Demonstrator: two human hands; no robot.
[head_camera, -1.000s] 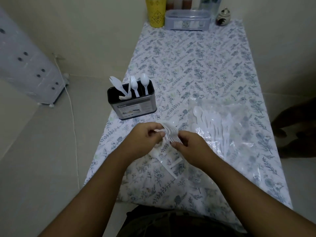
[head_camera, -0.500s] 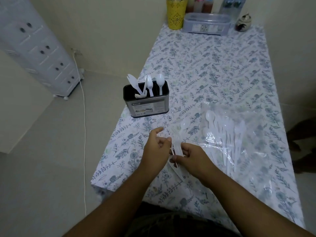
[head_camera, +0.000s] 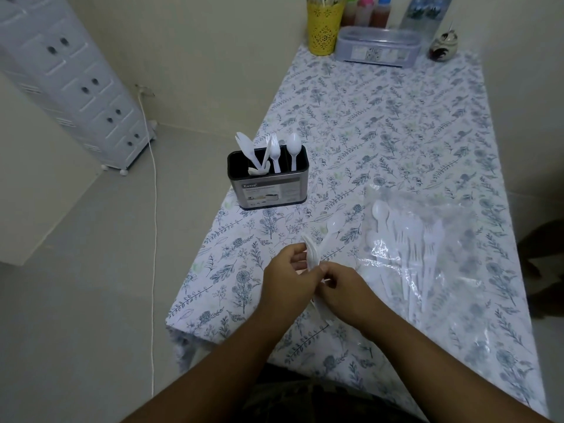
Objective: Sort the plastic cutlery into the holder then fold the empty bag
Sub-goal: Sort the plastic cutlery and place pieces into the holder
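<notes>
Floor: grey, and I see a white drawer unit (head_camera: 70,77) with a cord (head_camera: 154,239) at far left.
Table: floral cloth (head_camera: 381,132).
Holder (head_camera: 268,184): black tin, label reads "Kassa" as far as I can tell; forks and a spoon stand in it.
Left hand (head_camera: 287,279): pinching a bunch of white cutlery (head_camera: 314,257).
Right hand (head_camera: 345,291): pinching the same bunch, touching the left.
Bag (head_camera: 427,248): clear, flat on the cloth, more cutlery inside.
Back edge: yellow cup (head_camera: 323,25), lidded box (head_camera: 378,47); its label I can't read.
</notes>
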